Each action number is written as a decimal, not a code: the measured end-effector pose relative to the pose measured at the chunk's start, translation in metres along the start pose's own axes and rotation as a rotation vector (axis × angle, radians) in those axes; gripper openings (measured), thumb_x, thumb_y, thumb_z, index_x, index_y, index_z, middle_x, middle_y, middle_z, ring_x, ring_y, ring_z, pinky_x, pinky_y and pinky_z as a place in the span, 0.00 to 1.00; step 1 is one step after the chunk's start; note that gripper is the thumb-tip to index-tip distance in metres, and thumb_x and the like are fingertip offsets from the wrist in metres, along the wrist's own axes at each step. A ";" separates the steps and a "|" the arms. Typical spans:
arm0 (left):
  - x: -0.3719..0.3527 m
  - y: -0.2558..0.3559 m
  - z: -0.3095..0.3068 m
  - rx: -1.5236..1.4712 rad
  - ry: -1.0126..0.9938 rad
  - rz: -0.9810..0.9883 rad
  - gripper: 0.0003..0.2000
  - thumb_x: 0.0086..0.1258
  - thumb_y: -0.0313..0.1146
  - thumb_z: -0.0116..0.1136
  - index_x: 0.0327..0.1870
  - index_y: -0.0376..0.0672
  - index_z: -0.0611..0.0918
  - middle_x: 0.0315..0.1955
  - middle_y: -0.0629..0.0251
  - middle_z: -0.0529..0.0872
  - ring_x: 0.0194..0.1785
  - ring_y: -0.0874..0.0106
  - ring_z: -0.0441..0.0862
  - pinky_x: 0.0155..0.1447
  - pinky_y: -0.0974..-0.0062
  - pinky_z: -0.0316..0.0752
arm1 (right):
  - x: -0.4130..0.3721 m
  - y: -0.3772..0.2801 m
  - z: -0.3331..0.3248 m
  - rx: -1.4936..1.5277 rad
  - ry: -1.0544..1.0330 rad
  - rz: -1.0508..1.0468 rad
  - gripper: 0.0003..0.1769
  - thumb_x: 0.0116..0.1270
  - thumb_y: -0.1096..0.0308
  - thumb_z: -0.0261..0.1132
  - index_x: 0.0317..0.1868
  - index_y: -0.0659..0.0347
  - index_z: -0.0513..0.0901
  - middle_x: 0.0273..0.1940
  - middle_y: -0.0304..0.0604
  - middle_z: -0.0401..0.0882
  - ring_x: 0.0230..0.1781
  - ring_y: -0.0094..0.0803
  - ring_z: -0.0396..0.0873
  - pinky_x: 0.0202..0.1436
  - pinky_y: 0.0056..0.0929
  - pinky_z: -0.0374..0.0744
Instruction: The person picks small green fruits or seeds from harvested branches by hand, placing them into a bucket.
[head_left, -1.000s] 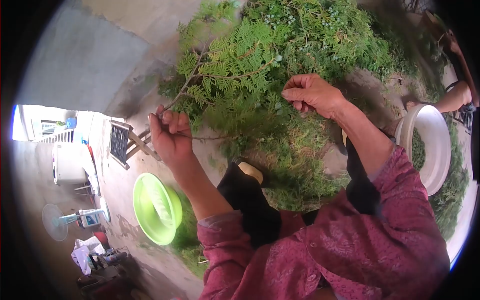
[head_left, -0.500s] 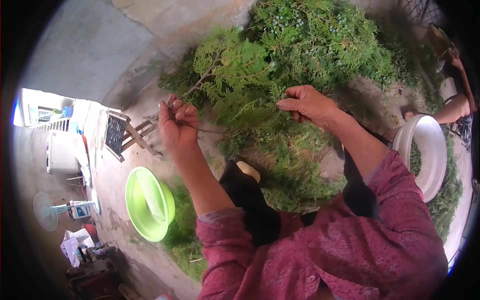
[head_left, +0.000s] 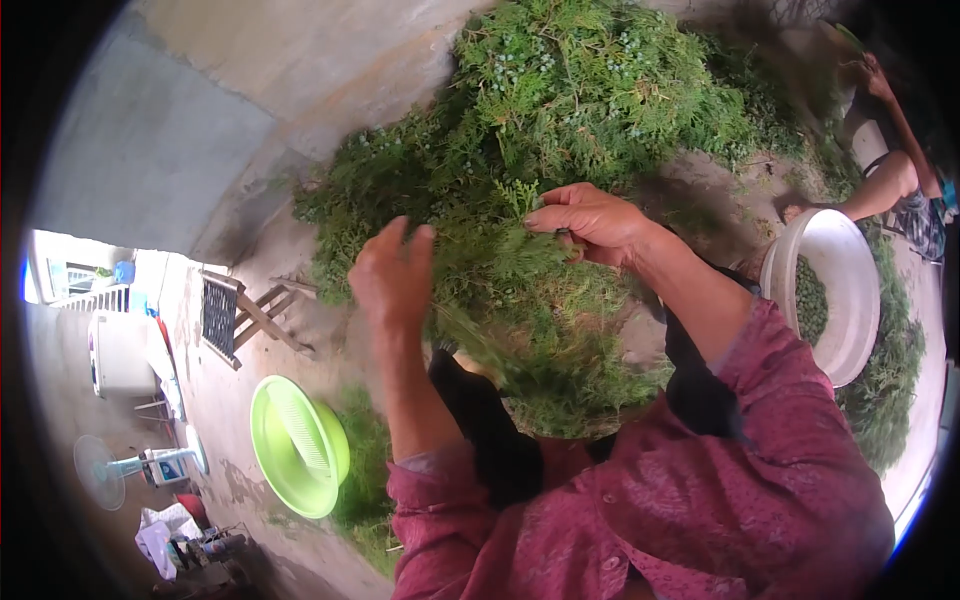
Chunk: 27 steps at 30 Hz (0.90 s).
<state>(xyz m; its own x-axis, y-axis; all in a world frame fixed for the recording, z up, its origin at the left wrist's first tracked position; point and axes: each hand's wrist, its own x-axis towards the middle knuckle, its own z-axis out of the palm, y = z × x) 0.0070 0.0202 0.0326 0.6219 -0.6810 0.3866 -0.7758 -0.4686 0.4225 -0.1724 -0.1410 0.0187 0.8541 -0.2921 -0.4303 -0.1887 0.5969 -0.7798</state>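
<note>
Above the heap of cut evergreen branches [head_left: 600,90], my right hand [head_left: 597,225] pinches a small green sprig [head_left: 518,198] between thumb and fingers. Flat, scaly leaves show on the sprig. My left hand [head_left: 390,275] is raised to the left of it, smeared by motion, with its fingertips apart and no branch visible in it. Blurred greenery [head_left: 465,335] lies below and to the right of that hand. Small pale blue-green cones dot the heap.
A white bucket [head_left: 868,300] with small green cones inside stands at right, near another person's leg [head_left: 885,188]. At left are a lime-green basin [head_left: 265,440] holding a ridged piece, a folding stool [head_left: 245,320] and a fan [head_left: 100,472]. Loose greenery covers the ground between my legs.
The long leafy branch in my left hand is no longer there; that hand has moved right and slightly down. My right hand has shifted left and now shows a sprig. The view has tilted.
</note>
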 end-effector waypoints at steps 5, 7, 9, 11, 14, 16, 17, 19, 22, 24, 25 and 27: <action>-0.019 0.062 0.012 -0.431 -0.437 0.236 0.17 0.54 0.32 0.62 0.46 0.37 0.78 0.35 0.58 0.82 0.39 0.69 0.78 0.45 0.72 0.71 | 0.002 0.009 -0.006 0.047 -0.033 0.041 0.09 0.57 0.66 0.66 0.29 0.58 0.73 0.17 0.30 0.66 0.14 0.17 0.63 0.17 0.19 0.61; -0.020 0.069 0.012 -0.534 -0.656 0.081 0.18 0.55 0.30 0.62 0.48 0.37 0.77 0.36 0.62 0.81 0.40 0.76 0.76 0.46 0.77 0.70 | 0.001 0.010 -0.009 0.041 -0.026 0.039 0.10 0.57 0.65 0.66 0.29 0.58 0.74 0.16 0.31 0.67 0.14 0.17 0.63 0.17 0.19 0.62; -0.023 0.062 0.023 -0.683 -0.627 -0.014 0.17 0.56 0.29 0.61 0.48 0.37 0.76 0.32 0.68 0.79 0.36 0.81 0.72 0.41 0.79 0.69 | -0.001 0.008 -0.011 0.039 -0.019 0.039 0.10 0.57 0.65 0.66 0.29 0.59 0.74 0.15 0.32 0.67 0.14 0.18 0.64 0.16 0.19 0.63; -0.025 0.062 0.029 -0.697 -0.596 -0.061 0.15 0.57 0.29 0.60 0.46 0.37 0.77 0.30 0.71 0.78 0.34 0.83 0.71 0.39 0.81 0.68 | -0.004 0.003 -0.012 -0.096 0.016 0.001 0.10 0.57 0.64 0.66 0.30 0.61 0.75 0.17 0.35 0.71 0.15 0.19 0.68 0.15 0.19 0.67; -0.029 0.065 0.035 -0.691 -0.526 -0.148 0.10 0.58 0.28 0.58 0.41 0.36 0.78 0.25 0.74 0.77 0.30 0.86 0.69 0.34 0.85 0.66 | -0.011 -0.004 -0.006 -0.345 0.116 -0.103 0.11 0.58 0.65 0.65 0.33 0.65 0.76 0.21 0.38 0.75 0.17 0.21 0.73 0.17 0.18 0.71; -0.031 0.066 0.037 -0.670 -0.490 -0.187 0.08 0.58 0.28 0.58 0.38 0.36 0.79 0.23 0.76 0.76 0.28 0.87 0.68 0.32 0.86 0.64 | -0.012 -0.001 -0.009 -0.406 0.115 -0.174 0.12 0.58 0.66 0.64 0.35 0.67 0.76 0.22 0.40 0.76 0.18 0.21 0.74 0.18 0.19 0.73; -0.033 0.065 0.038 -0.659 -0.477 -0.183 0.07 0.59 0.28 0.58 0.36 0.36 0.79 0.21 0.77 0.76 0.27 0.88 0.67 0.30 0.86 0.63 | -0.012 0.000 -0.010 -0.469 0.113 -0.246 0.12 0.58 0.68 0.64 0.37 0.69 0.76 0.23 0.42 0.77 0.19 0.22 0.75 0.19 0.19 0.74; -0.034 0.062 0.037 -0.646 -0.468 -0.179 0.06 0.59 0.28 0.58 0.34 0.36 0.80 0.20 0.78 0.75 0.25 0.88 0.66 0.28 0.86 0.63 | -0.016 -0.007 -0.015 -0.429 0.146 -0.276 0.13 0.59 0.69 0.63 0.40 0.70 0.75 0.24 0.41 0.77 0.20 0.22 0.75 0.20 0.18 0.75; -0.029 0.053 0.026 -0.858 -0.421 -0.235 0.04 0.60 0.27 0.56 0.32 0.37 0.79 0.21 0.74 0.77 0.24 0.87 0.67 0.26 0.85 0.62 | -0.020 -0.027 -0.038 -0.163 0.235 -0.322 0.12 0.60 0.73 0.60 0.44 0.69 0.74 0.28 0.41 0.78 0.23 0.20 0.75 0.22 0.15 0.76; -0.027 0.053 0.017 -1.212 -0.447 -0.424 0.04 0.61 0.25 0.55 0.35 0.40 0.80 0.22 0.74 0.77 0.23 0.83 0.72 0.26 0.83 0.68 | -0.025 -0.035 -0.048 0.165 0.144 -0.307 0.09 0.59 0.72 0.62 0.39 0.67 0.76 0.29 0.42 0.77 0.23 0.21 0.76 0.20 0.14 0.75; -0.027 0.056 0.011 -1.249 -0.451 -0.470 0.04 0.61 0.24 0.54 0.35 0.40 0.79 0.24 0.71 0.79 0.22 0.80 0.74 0.26 0.80 0.70 | -0.026 -0.035 -0.047 0.166 0.144 -0.307 0.09 0.59 0.72 0.62 0.39 0.67 0.76 0.29 0.42 0.77 0.23 0.21 0.76 0.20 0.14 0.75; -0.026 0.063 0.008 -1.301 -0.445 -0.537 0.03 0.61 0.25 0.55 0.35 0.40 0.79 0.23 0.71 0.78 0.22 0.79 0.73 0.26 0.80 0.70 | -0.027 -0.033 -0.042 0.212 -0.008 -0.219 0.08 0.58 0.70 0.64 0.36 0.64 0.75 0.28 0.39 0.76 0.22 0.18 0.73 0.17 0.12 0.69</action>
<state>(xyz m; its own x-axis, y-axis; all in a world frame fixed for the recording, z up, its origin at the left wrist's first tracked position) -0.0587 0.0039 0.0423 0.5278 -0.8186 -0.2264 0.3201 -0.0552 0.9458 -0.2096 -0.1838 0.0373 0.8672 -0.4258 -0.2581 0.1053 0.6635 -0.7408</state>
